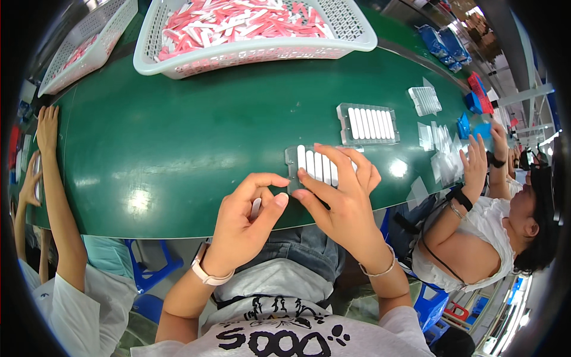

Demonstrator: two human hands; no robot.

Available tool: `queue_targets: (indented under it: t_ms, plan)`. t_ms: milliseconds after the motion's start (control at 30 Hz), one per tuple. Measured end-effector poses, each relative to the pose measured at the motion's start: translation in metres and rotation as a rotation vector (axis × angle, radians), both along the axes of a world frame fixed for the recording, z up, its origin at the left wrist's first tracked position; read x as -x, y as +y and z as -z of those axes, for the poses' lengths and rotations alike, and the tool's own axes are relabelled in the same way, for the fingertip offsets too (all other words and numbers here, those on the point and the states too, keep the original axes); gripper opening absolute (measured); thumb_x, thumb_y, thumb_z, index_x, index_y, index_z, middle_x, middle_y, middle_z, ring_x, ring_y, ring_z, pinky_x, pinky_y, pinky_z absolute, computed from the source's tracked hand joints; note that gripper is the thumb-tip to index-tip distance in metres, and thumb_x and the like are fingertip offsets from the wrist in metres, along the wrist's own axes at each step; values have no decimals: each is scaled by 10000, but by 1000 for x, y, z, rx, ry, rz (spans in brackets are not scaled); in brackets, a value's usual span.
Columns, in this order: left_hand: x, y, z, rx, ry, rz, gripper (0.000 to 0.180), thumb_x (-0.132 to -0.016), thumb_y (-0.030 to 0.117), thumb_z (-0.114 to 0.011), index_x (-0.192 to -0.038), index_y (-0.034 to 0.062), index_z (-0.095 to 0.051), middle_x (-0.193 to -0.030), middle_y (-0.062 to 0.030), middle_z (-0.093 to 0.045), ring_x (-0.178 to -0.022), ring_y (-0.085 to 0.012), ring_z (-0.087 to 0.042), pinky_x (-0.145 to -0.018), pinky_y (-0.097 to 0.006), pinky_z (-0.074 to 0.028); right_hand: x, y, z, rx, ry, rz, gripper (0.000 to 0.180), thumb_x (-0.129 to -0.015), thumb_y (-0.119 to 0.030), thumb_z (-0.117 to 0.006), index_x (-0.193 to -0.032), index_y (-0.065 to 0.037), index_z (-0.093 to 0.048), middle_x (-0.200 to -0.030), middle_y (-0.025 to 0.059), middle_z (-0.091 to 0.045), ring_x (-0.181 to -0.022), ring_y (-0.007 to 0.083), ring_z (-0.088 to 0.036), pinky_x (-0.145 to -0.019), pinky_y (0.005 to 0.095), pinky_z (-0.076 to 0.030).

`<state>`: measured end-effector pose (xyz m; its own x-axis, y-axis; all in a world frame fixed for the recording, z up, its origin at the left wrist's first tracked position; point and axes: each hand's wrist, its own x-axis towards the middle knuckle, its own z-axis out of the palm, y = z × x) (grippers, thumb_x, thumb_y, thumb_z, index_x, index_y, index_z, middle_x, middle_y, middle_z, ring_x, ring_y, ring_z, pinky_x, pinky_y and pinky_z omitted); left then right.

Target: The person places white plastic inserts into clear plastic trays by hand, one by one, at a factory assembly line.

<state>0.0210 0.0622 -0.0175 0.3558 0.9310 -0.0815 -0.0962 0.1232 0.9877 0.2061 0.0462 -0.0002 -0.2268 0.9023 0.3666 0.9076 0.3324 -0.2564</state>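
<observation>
My left hand (247, 217) is curled around a small white stick-shaped piece (256, 208) at the near edge of the green table (178, 149). My right hand (339, 190) rests on a clear plastic tray (292, 159) filled with white pieces (315, 163), its fingers spread over the tray's right part and its thumb near the tray's front edge. The two hands almost touch at thumb and fingertip.
A second clear tray (369, 124) full of white pieces lies further right. A large white basket (250, 30) of pink and white pieces stands at the back, another basket (89, 41) at the back left. Co-workers' hands are at the left (44, 128) and right (476, 163).
</observation>
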Motion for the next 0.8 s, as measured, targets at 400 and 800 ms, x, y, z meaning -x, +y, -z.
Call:
queue_targets:
  t_ms: [400, 800]
  plan:
    - [-4, -6, -8, -312, 335, -60, 341, -803, 118, -744, -1096, 48, -584, -667, 18, -462, -505, -47, -345, -470, -219, -328, -88, 44, -31, 43, -227, -81, 434, -807, -104, -618, -1238, -111, -559, -1340, 101, -500, -1194, 277, -482, -884, 504, -342]
    - [-27, 32, -28, -685, 1179, 332, 861, -685, 572, -735, -1272, -13, -498, -745, -170, -654, -631, -312, -655, -548, -371, -518, -251, 128, -9, 283, -699, 311, 752, -634, 21, -698, -1310, -155, -420, -1329, 51, -487, -1306, 246, -421, -1014, 640, -280]
